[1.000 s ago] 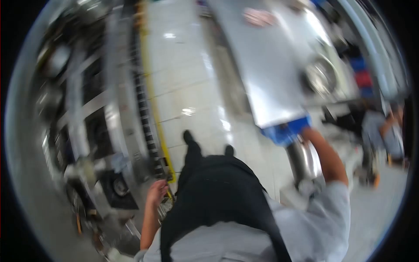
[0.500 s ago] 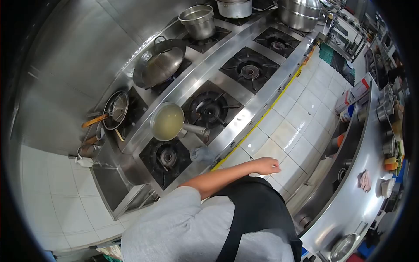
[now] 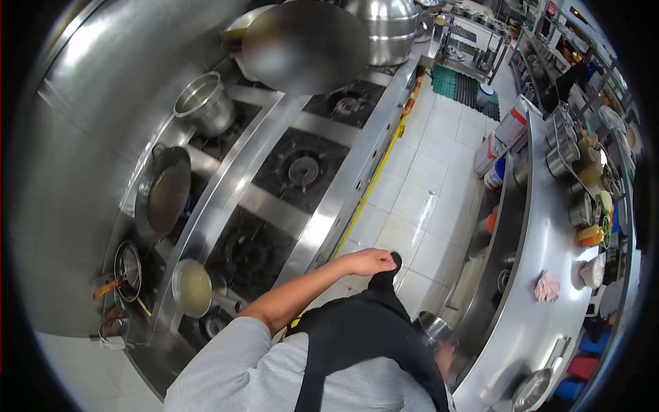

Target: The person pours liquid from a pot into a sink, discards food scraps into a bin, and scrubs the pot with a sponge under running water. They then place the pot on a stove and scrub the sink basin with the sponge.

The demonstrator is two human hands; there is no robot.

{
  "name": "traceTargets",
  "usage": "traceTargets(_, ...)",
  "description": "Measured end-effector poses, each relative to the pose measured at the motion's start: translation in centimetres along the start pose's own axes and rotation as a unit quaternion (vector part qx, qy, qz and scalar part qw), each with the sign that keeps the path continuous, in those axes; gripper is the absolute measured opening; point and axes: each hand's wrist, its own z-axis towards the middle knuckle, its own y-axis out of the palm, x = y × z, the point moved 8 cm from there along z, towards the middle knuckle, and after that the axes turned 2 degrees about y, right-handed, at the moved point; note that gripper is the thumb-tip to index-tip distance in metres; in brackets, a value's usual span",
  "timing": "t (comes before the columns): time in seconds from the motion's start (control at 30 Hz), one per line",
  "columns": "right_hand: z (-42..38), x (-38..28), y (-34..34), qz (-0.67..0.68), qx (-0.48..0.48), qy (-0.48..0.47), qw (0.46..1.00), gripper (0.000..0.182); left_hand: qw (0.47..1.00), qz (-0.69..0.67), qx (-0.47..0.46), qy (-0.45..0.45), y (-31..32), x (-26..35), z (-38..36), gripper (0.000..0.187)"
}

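Note:
My left hand is held in front of the black apron, fingers curled in with nothing showing between them. A shoe tip shows on the floor just past it. Low at my right side, my right hand is partly hidden and smeared, its fingers at the rim of a round steel pot. To the left, a long-handled saucepan with pale yellowish liquid stands on the stove.
A wok, a tall steel pot and strainers line the back of the stove. A steel counter runs along the right, with a pink cloth and a pan. White floor tiles lie between.
My view has turned, and the stove has shifted left and down in it. The steel pot and my right hand now show more clearly at my side. My left hand stays curled.

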Motion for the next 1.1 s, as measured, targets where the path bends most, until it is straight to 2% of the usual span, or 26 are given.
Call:
traceTargets(0.1, 9.2, -3.0, -5.4, -0.008, 0.071, -0.024, 0.997, 0.031, 0.999, 0.034, 0.017, -0.007, -5.1, 0.2, 2.5, 0.042)
traceTargets(0.17, 14.7, -4.6, -10.3, 0.011, 0.095, -0.038, 0.995, 0.033, 0.996, 0.061, 0.015, -0.059, -8.0, -0.1, 2.7, 0.042)
traceTargets(0.23, 20.6, -7.4, -16.5, 0.029, 0.142, -0.068, 0.987, 0.035, 0.990, 0.111, 0.033, -0.082, -10.1, -4.0, 2.6, 0.041)
traceTargets(0.3, 25.2, -9.5, -22.9, 0.033, 0.179, -0.093, 0.979, 0.036, 0.992, 0.011, 0.016, -0.122, -11.8, -3.8, 1.2, 0.040)
traceTargets(0.37, 29.0, -11.9, -29.3, 0.052, 0.207, -0.112, 0.971, 0.038, 0.972, -0.097, 0.057, -0.204, -12.9, -4.5, -0.7, 0.038)
traceTargets(0.4, 30.4, -13.2, -32.7, 0.054, 0.205, -0.117, 0.970, 0.042, 0.953, -0.209, 0.092, -0.200, -12.3, -7.1, -1.6, 0.038)
traceTargets(0.43, 31.7, -14.4, -35.7, 0.061, 0.215, -0.136, 0.965, 0.045, 0.942, -0.202, 0.108, -0.246, -12.9, -5.2, -2.7, 0.037)
traceTargets(0.47, 33.1, -15.5, -38.4, 0.068, 0.227, -0.158, 0.959, 0.049, 0.923, -0.246, 0.104, -0.276, -11.8, -9.3, -3.8, 0.046)
traceTargets(0.53, 36.6, -17.2, -42.6, 0.066, 0.219, -0.184, 0.956, 0.054, 0.903, -0.290, 0.139, -0.286, -10.5, -10.2, -5.4, 0.045)
traceTargets(0.6, 39.5, -19.5, -46.9, 0.067, 0.216, -0.190, 0.955, 0.058, 0.900, -0.217, 0.114, -0.361, -7.6, -14.8, -7.2, 0.029)
traceTargets(0.7, 44.9, -22.5, -52.2, 0.082, 0.176, -0.195, 0.961, 0.057, 0.882, -0.170, 0.096, -0.428, -0.2, -22.7, -9.8, 0.031)
traceTargets(0.8, 45.8, -28.1, -57.6, -0.009, 0.210, -0.254, 0.944, 0.056, 0.856, -0.216, 0.097, -0.460, 6.7, -26.2, -11.2, 0.033)
traceTargets(0.83, 46.0, -29.5, -59.1, -0.009, 0.263, -0.299, 0.917, 0.054, 0.848, -0.241, 0.099, -0.461, 7.8, -26.3, -10.6, 0.033)
traceTargets(0.93, 46.5, -35.3, -64.5, 0.040, 0.252, -0.361, 0.897, 0.048, 0.809, -0.329, 0.103, -0.475, 8.4, -26.5, -8.1, 0.036)
traceTargets(1.0, 45.6, -39.4, -69.4, 0.037, 0.248, -0.373, 0.893, 0.059, 0.781, -0.379, 0.093, -0.489, 7.8, -26.6, -5.8, 0.038)
traceTargets(1.1, 43.8, -43.9, -77.3, 0.076, 0.265, -0.455, 0.847, 0.061, 0.759, -0.422, 0.094, -0.487, 4.8, -27.2, -1.2, 0.040)
